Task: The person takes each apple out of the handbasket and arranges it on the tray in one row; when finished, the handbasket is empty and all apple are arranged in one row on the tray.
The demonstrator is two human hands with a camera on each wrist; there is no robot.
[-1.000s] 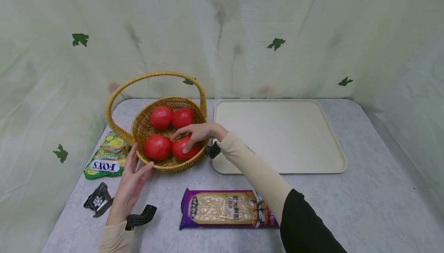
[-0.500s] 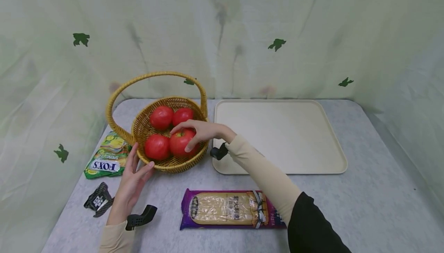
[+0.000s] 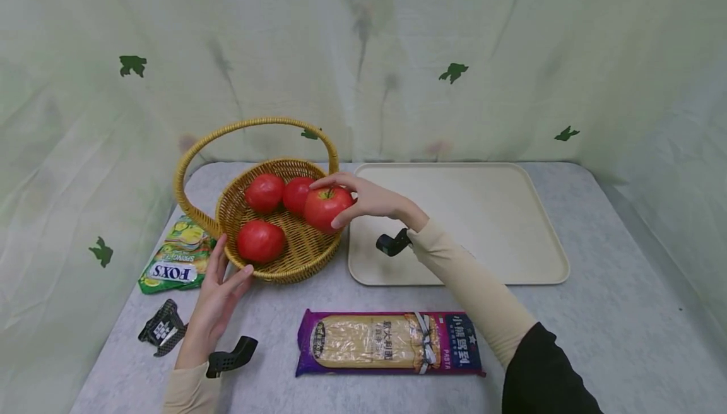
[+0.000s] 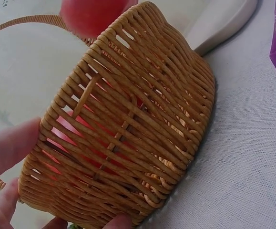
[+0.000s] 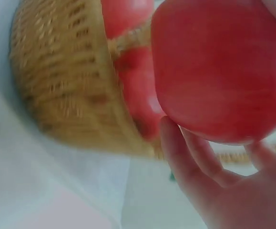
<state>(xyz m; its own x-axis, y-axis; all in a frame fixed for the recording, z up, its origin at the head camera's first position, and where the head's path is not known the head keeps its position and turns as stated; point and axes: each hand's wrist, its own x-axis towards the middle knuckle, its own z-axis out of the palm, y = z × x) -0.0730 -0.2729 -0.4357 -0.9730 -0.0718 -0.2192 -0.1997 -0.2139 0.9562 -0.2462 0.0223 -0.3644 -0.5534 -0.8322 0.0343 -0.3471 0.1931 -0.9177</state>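
My right hand (image 3: pixel 375 200) grips a red apple (image 3: pixel 328 208) between thumb and fingers, lifted over the right rim of the wicker basket (image 3: pixel 307 267). In the right wrist view the held apple (image 5: pixel 223 67) fills the upper right, fingers curled along its underside. Three more red apples stay in the basket, one at front left (image 3: pixel 260 241), one at back left (image 3: pixel 264 193), one partly behind the held apple (image 3: pixel 297 194). My left hand (image 3: pixel 214 297) holds the basket's near left side, thumb at the rim; the left wrist view shows its fingers on the woven wall (image 4: pixel 123 119).
A cream tray (image 3: pixel 454 224) lies right of the basket. In front is a purple packet of pasta (image 3: pixel 375 343). At the left lie a green FOX'S bag (image 3: pixel 176 256) and a small black wrapped packet (image 3: pixel 163 327). The basket's tall handle (image 3: pixel 252 122) arches over its back.
My right hand has taken the front right apple up out of its place and moved it right and upward to the basket's rim. The left hand and basket have stayed put.
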